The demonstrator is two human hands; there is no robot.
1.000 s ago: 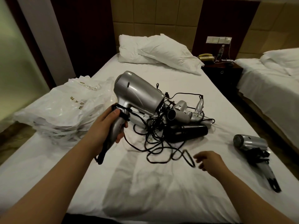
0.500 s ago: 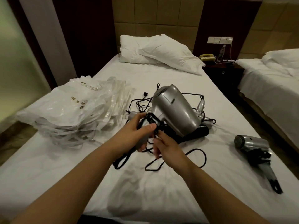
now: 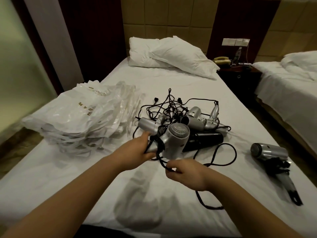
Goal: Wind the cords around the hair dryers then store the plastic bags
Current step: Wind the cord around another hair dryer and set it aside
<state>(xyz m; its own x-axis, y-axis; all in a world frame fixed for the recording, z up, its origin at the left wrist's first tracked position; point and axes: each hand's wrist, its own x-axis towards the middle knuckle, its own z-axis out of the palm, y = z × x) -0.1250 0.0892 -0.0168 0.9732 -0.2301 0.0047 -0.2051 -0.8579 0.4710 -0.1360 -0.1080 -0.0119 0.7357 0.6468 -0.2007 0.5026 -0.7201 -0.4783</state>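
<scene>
Dryer [image 3: 176, 141], silver, held above bed [image 3: 171, 83] near its middle, rear grille facing camera. Left hand [image 3: 139, 150] wrapped round handle, fingers clamped over handle and several black turns of cord [image 3: 216, 162] already on it. Right hand [image 3: 185, 174] just below dryer, fingers pinched together on cord; rest of cord loops right over sheet and trails back toward near edge. Directly behind: pile [image 3: 192, 121] of further dryers, silver and one black, cords tangled, plugs lying loose at far side. Wound dryer [image 3: 271, 155] lying apart at right on bed, cord bundled at handle. Bags [image 3: 75, 117], clear plastic, stacked at left on bed, well apart from hands. Pillows [image 3: 171, 55] at headboard. Phone [image 3: 221, 60] on nightstand, between the beds.
</scene>
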